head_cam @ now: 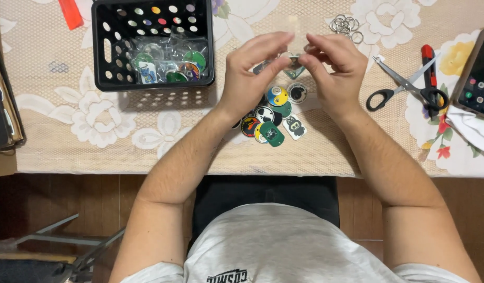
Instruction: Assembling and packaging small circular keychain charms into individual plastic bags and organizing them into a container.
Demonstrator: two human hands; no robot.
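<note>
Green-edged and partly hidden, a small keychain charm (pixel 294 67) is pinched between the fingertips of both hands, a little above the table. The left hand (pixel 248 73) closes thumb and forefinger on the near-left side of the charm, and the right hand (pixel 333 68) grips its right side with curled fingers (whether a ring is also between them I cannot tell). Just below the fingers, toward the person, lies a loose pile of charms (pixel 273 115), round and tag-shaped, in blue, yellow, green and black; they touch and overlap one another. Beyond the fingertips of the right hand, a small heap of metal key rings (pixel 346 24) sits near the far edge of the view. To the left of the left fingers, close but apart, stands a black plastic basket (pixel 103 52) with bagged charms (pixel 168 65) inside. To the right of the right fingers, with a strip of bare cloth between, lie black-handled scissors (pixel 407 86) and a red and black cutter (pixel 429 71), then a phone (pixel 477 78) at the right edge. The floral tablecloth (pixel 84 131) ends at the near table edge, just beyond the forearms.
</note>
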